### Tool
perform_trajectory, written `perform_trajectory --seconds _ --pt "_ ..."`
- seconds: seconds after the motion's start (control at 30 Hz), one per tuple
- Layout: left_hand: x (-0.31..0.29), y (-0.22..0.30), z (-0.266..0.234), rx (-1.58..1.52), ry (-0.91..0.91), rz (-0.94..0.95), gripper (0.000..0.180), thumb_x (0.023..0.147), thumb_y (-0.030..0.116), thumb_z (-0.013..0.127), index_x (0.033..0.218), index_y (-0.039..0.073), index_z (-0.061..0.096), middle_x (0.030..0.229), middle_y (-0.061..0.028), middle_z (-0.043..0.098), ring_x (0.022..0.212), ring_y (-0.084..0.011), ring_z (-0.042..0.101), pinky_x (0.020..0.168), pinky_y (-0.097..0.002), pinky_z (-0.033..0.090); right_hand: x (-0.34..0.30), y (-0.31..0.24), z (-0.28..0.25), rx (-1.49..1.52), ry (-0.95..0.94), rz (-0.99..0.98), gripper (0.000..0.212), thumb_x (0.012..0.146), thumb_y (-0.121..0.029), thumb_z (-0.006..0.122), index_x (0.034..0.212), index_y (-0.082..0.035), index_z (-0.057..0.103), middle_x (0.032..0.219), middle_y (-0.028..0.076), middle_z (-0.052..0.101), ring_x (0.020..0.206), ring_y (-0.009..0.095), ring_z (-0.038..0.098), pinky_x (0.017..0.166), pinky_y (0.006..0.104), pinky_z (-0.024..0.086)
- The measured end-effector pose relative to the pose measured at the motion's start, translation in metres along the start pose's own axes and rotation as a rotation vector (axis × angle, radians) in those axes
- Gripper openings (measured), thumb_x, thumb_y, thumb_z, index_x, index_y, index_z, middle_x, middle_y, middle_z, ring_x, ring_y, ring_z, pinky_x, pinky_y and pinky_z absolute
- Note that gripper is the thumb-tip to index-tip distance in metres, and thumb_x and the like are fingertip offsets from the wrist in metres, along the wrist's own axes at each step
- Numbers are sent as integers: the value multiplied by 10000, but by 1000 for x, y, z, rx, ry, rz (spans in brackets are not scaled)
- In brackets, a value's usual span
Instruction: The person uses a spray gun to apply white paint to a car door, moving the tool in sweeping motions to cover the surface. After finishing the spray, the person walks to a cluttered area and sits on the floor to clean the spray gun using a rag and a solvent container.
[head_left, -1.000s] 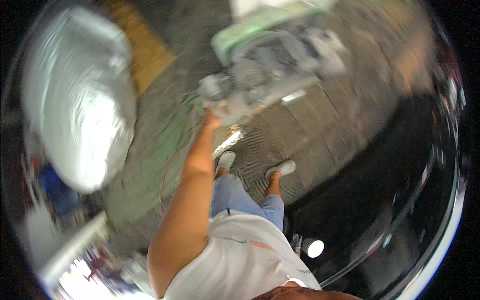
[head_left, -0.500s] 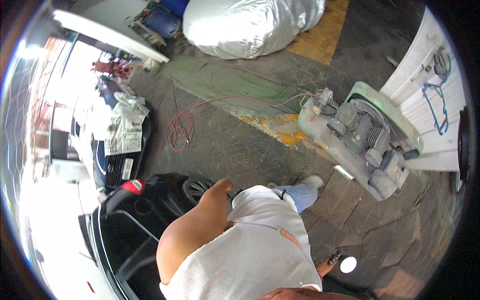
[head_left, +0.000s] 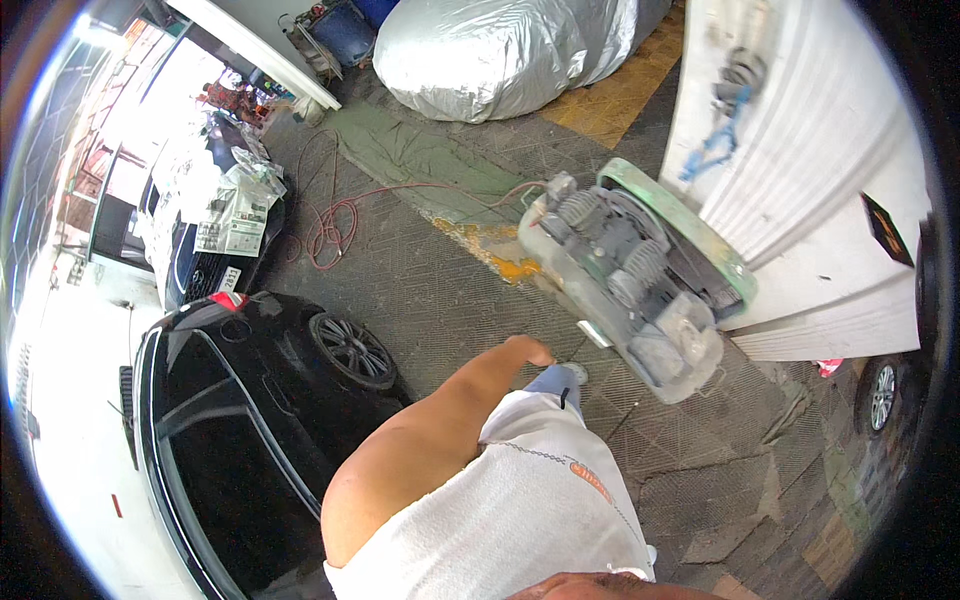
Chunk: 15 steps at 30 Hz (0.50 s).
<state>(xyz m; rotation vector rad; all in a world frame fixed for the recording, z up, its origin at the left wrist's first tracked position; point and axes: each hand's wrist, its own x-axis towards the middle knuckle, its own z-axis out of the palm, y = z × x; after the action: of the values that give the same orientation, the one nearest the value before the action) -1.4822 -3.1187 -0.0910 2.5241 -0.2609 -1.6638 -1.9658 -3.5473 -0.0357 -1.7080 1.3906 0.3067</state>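
Note:
My left hand [head_left: 533, 350] hangs in front of my body at the end of a bare arm, above the textured floor. It is seen from above; its fingers are too small and blurred to tell if they are open, and I see nothing held. An air compressor [head_left: 590, 290], dusty grey-green with a belt guard, stands ahead to the right, apart from the hand. My right hand is hidden behind my white shirt [head_left: 530, 510]. Only a small white edge [head_left: 652, 553] of something shows beside the shirt's right side.
A black car [head_left: 270, 400] stands at my left. Farther off is a dark car [head_left: 190, 260] partly covered with paper sheets. A red hose [head_left: 330, 240] coils across the floor to the compressor. A silver-covered vehicle [head_left: 500, 60] fills the back. White panels [head_left: 820, 150] lean at the right.
My view has turned right and I have come closer to the compressor. My left arm has swung forward. The right hand, seen earlier with a white round-topped thing, has gone behind my body.

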Motion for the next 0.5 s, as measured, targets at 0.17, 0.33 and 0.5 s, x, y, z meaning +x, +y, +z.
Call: perform_trajectory --seconds 0.17,0.33,0.5 --pt "-43 151 63 -66 83 -61 610 972 549 452 1420 154 573 1520 -128 502 1388 -360 473 1127 -494 400 88 73 -117 -29 -9 -63 610 990 -171 565 1528 37 364 1531 242 449 1395 384 448 1173 440 330" --pt "-80 273 170 -71 65 -122 541 977 475 467 1383 142 599 1494 -141 524 1354 -365 501 1103 -496 418 172 129 -251 -48 35 -119 582 987 -134 552 1520 32 387 1534 234 451 1402 382 443 1180 449 322" --pt "-82 416 232 27 65 -47 475 983 401 482 1345 131 626 1467 -153 546 1320 -370 528 1079 -498 436 225 209 -373 -80 173 -343 558 984 -96 538 1513 26 409 1538 226 454 1410 379 439 1187 458 315"
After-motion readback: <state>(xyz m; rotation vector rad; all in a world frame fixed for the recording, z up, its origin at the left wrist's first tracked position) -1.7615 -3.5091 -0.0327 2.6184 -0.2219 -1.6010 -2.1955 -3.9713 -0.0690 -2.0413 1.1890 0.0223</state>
